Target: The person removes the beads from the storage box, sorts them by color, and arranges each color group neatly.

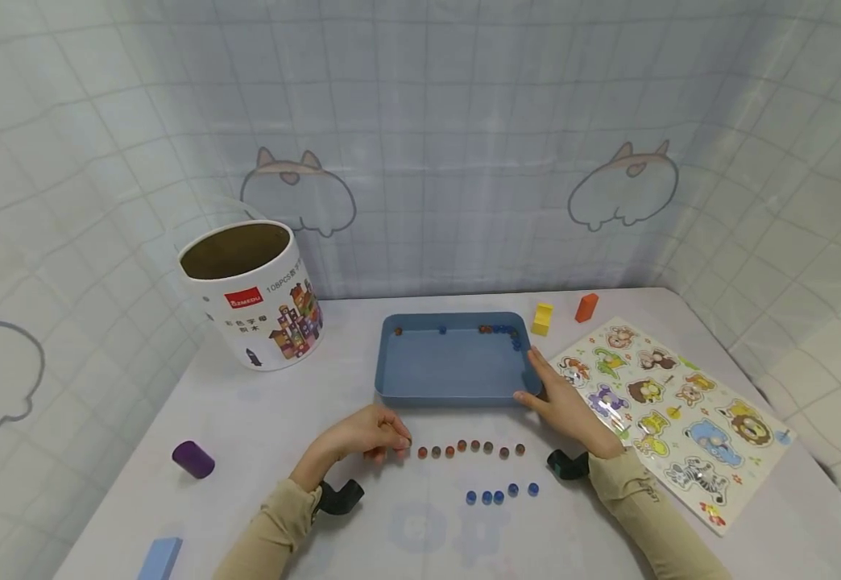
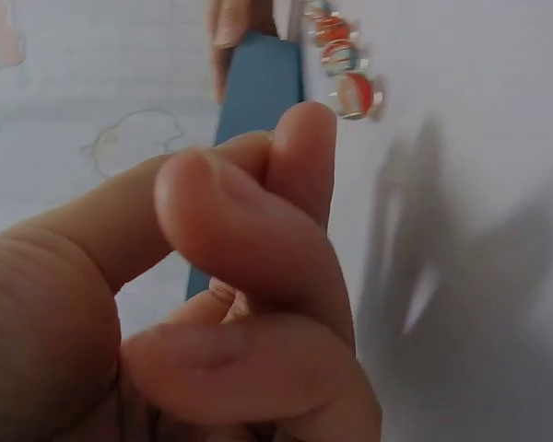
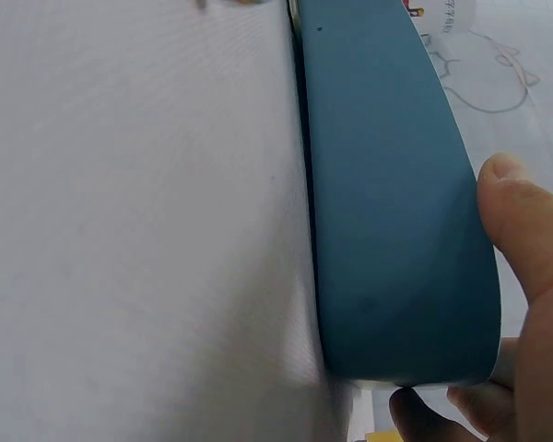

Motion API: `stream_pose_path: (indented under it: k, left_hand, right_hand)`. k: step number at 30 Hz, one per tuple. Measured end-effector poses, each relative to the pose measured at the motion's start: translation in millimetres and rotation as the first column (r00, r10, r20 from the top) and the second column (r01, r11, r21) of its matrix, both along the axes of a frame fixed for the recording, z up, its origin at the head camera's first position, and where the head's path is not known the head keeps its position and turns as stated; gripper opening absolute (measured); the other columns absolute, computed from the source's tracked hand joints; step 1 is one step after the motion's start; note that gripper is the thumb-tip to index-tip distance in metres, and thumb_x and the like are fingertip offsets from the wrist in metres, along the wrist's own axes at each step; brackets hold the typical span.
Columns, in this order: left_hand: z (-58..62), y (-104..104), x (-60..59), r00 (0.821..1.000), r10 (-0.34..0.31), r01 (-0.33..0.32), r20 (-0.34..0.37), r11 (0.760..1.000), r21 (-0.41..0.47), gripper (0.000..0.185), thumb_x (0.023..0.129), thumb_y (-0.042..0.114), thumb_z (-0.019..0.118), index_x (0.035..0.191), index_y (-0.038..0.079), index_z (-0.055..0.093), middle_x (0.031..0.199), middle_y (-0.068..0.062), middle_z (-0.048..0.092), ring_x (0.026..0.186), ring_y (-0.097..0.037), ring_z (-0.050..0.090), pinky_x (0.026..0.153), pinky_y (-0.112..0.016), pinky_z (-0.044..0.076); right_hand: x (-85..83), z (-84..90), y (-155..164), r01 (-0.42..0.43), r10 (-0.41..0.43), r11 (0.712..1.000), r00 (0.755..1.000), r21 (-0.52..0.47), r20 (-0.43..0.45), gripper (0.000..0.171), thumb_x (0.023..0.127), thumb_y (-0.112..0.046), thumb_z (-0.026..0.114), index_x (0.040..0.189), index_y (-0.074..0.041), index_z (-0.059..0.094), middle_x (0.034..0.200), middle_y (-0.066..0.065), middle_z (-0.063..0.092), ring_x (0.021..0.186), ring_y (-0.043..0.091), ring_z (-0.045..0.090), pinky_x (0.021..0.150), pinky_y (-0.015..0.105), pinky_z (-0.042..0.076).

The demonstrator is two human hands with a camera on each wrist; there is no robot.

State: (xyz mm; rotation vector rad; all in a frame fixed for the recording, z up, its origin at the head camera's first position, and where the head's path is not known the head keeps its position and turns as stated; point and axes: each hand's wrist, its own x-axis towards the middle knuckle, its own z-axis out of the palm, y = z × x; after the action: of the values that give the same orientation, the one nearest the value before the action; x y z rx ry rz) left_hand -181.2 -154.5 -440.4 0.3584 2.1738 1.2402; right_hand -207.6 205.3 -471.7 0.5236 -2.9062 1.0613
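Observation:
The blue tray (image 1: 457,387) holds several small red and blue glass beads along its far side and far right corner. My right hand (image 1: 565,407) holds its near right corner; the thumb (image 3: 511,198) lies at the rim and the other fingers along the right side. My left hand (image 1: 370,435) is at the left end of a row of reddish beads (image 1: 461,445), thumb and fingers drawn together. Its curled fingers (image 2: 258,230) hide what lies between the tips, so I cannot tell whether it pinches a bead. Several blue beads (image 1: 499,498) lie nearer me.
A large white bucket (image 1: 261,322) stands at the back left, with a purple cylinder (image 1: 193,459) and a light blue block (image 1: 159,558) nearer me. Yellow (image 1: 541,319) and orange blocks (image 1: 586,308) stand behind an animal puzzle board (image 1: 670,411) at right.

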Motion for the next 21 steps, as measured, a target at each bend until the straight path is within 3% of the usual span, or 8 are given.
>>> stream_pose_path:
  k: [7,12,17,21]
  left_hand:
    - [-5.8,9.7,7.5,1.0,0.013,-0.013,0.015,0.999,-0.042,0.01,0.089,0.008,0.066,0.097,0.002,0.067,0.066,-0.001,0.067,0.042,-0.006,0.046,0.043,-0.019,0.035]
    - [10.7,11.6,2.9,1.0,0.012,-0.013,-0.014,0.999,-0.047,0.02,0.095,0.015,0.061,0.111,0.003,0.066,0.067,-0.006,0.067,0.04,-0.007,0.042,0.041,-0.02,0.031]
    - [41.8,24.0,-24.2,1.0,0.001,-0.001,-0.021,0.999,0.034,0.034,0.099,0.024,0.057,0.125,0.001,0.06,0.075,-0.007,0.067,0.042,-0.008,0.039,0.042,-0.023,0.027]
    - [48.7,42.0,-57.3,1.0,-0.004,0.001,0.022,0.991,0.133,0.043,0.1,0.026,0.054,0.134,0.0,0.053,0.084,-0.006,0.065,0.048,-0.008,0.043,0.049,-0.026,0.031]
  right_hand:
    - [0.0,-0.1,-2.2,-0.013,0.013,1.0,1.0,0.001,0.006,0.085,0.095,-0.039,0.061,0.154,0.001,0.015,0.16,0.024,0.012,0.145,0.044,0.02,0.113,0.06,0.025]
    - [-0.8,1.7,-1.1,-0.014,0.014,1.0,1.0,0.003,-0.001,0.084,0.095,-0.039,0.061,0.154,0.002,0.017,0.16,0.024,0.013,0.146,0.044,0.02,0.114,0.059,0.025]
    - [-1.2,2.8,-0.1,-0.01,0.01,1.0,1.0,-0.001,-0.007,0.085,0.095,-0.038,0.061,0.154,0.001,0.016,0.16,0.024,0.012,0.145,0.044,0.02,0.114,0.06,0.025]
    - [-0.2,-0.9,-1.3,-0.012,0.012,1.0,1.0,-0.008,-0.006,0.085,0.094,-0.038,0.062,0.154,0.001,0.015,0.16,0.024,0.012,0.145,0.044,0.021,0.113,0.06,0.026]
